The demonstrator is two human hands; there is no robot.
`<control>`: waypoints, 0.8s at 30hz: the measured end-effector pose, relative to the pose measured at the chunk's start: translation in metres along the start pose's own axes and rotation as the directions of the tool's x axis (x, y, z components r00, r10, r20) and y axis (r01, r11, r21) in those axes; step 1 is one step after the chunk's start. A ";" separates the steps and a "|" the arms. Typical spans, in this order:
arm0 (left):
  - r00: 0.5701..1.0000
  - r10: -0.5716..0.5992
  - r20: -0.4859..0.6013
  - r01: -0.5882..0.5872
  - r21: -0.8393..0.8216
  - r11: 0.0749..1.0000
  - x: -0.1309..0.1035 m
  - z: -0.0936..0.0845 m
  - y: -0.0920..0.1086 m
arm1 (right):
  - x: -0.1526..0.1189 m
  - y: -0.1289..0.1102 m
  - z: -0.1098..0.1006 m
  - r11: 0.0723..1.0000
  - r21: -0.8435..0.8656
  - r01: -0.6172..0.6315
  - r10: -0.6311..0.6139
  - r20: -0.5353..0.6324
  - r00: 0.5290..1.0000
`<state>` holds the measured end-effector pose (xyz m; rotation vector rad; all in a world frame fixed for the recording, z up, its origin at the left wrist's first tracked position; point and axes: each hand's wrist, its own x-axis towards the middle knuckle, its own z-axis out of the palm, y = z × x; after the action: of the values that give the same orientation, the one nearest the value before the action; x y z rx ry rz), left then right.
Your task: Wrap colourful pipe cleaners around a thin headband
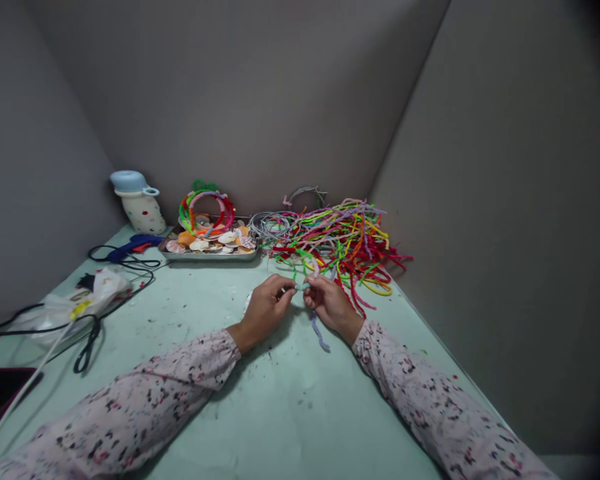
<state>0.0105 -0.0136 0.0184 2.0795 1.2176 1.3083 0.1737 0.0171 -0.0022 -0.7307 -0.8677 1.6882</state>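
Note:
My left hand (pixel 269 305) and my right hand (pixel 334 305) meet over the middle of the table, fingertips pinched and almost touching. Between them is a short stretch of green pipe cleaner (pixel 301 287), with each hand closed on one side of it. Green ends stick up just behind the fingertips. A lilac pipe cleaner (pixel 320 333) hangs below my right hand, and a paler piece shows above its fingers. How these pieces join is hidden by my fingers. Right behind my hands lies a tangled heap of coloured pipe cleaners (pixel 350 233).
A metal tray (pixel 210 257) of shells stands at the back, with colourful wrapped rings (pixel 206 208) on it. Beside it lie grey wire coils (pixel 270 227). At left are a bottle (pixel 143 210), black cables (pixel 125 261), a plastic bag (pixel 107 287) and a dark device (pixel 5 393). Grey walls enclose the table.

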 end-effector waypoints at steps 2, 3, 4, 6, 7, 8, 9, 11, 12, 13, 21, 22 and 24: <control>1.000 -0.009 -0.005 0.009 -0.009 1.000 0.000 -0.001 0.000 | 0.000 0.000 0.000 1.000 -0.001 -0.002 0.002 0.004 1.000; 1.000 -0.013 -0.007 0.013 -0.014 1.000 0.000 -0.001 0.001 | 0.000 0.000 0.000 1.000 -0.002 -0.005 0.005 0.007 1.000; 1.000 -0.016 -0.012 0.015 -0.018 1.000 0.000 -0.001 0.001 | 0.000 0.000 0.000 1.000 -0.003 -0.010 0.010 0.010 1.000; 1.000 -0.022 -0.022 0.021 -0.030 0.999 -0.001 -0.001 0.002 | 0.000 0.000 0.001 1.000 0.000 -0.016 0.016 0.014 1.000; 0.999 -0.024 -0.029 0.023 -0.040 0.999 -0.001 -0.001 0.002 | 0.000 -0.001 0.001 1.000 0.003 -0.015 0.015 0.014 1.000; 0.999 -0.026 -0.036 0.024 -0.052 0.998 -0.001 0.000 0.002 | -0.001 -0.001 0.001 1.000 0.006 -0.014 0.014 0.015 1.000; 0.999 -0.028 -0.041 0.026 -0.062 0.998 -0.001 0.000 0.002 | -0.001 -0.001 0.001 1.000 0.010 -0.013 0.013 0.015 1.000; 0.999 -0.026 -0.048 0.022 -0.073 0.997 -0.002 0.000 0.001 | -0.001 -0.001 0.001 1.000 0.012 -0.009 0.009 0.018 1.000; 0.998 -0.022 -0.051 0.018 -0.073 0.997 -0.002 0.000 0.001 | 0.000 -0.001 0.001 1.000 0.011 -0.008 0.007 0.021 1.000; 0.999 -0.016 -0.052 0.013 -0.068 0.998 -0.002 0.000 0.001 | 0.000 0.000 0.001 1.000 0.009 -0.006 0.005 0.023 1.000; 0.999 0.000 -0.049 -0.002 -0.045 0.999 0.000 -0.001 -0.001 | -0.002 -0.001 0.002 1.000 -0.008 -0.021 0.021 -0.003 1.000; 0.999 0.003 -0.050 -0.005 -0.044 0.999 0.000 -0.001 -0.001 | -0.002 -0.002 0.002 1.000 -0.008 -0.022 0.022 -0.006 1.000; 0.999 0.011 -0.048 -0.013 -0.042 0.999 0.000 -0.001 -0.001 | -0.002 -0.002 0.002 1.000 -0.008 -0.019 0.019 -0.012 1.000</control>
<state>0.0094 -0.0131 0.0183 2.0397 1.1884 1.3852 0.1732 0.0149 0.0007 -0.7555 -0.8621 1.6966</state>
